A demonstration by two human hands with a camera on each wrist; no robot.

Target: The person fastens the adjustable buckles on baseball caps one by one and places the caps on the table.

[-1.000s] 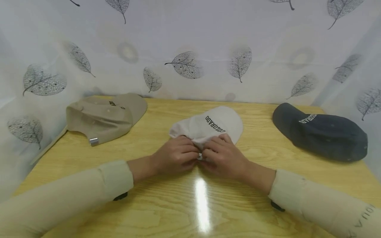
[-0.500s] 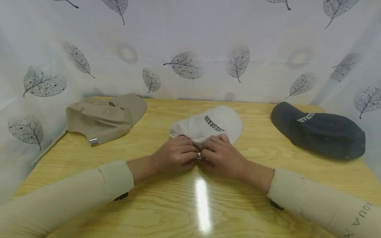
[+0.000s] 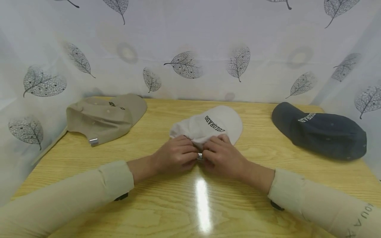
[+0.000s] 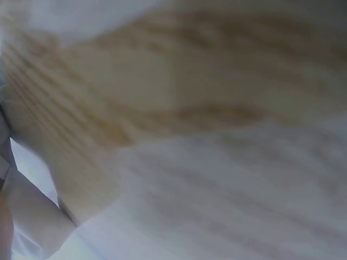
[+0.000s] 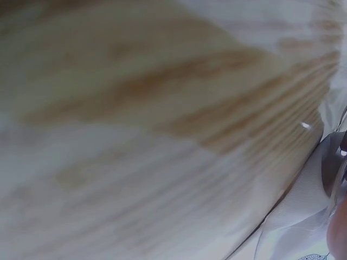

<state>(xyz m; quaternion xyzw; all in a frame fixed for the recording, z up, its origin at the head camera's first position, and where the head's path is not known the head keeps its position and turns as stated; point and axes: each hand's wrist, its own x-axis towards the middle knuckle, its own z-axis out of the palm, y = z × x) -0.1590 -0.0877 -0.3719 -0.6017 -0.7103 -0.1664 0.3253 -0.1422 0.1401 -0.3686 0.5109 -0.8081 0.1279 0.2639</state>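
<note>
On the tabletop (image 3: 143, 201), a tan cap (image 3: 101, 120) sits at the left. In the middle, the left hand (image 3: 174, 155) and the right hand (image 3: 223, 157) grip the near edge of a white cap (image 3: 203, 127). A dark blue cap (image 3: 327, 137) lies at the right.

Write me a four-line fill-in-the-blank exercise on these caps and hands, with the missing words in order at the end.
1. The left hand and the right hand hold the white cap, whose dark lettering spells ____.
2. The navy cap lies on the ____ side of the head view.
3. Counting the beige cap, the head view shows ____ caps.
4. The white cloth behind the table is printed with dark, veined ____.

Missing words: COLORADO; right; three; leaves.
</note>
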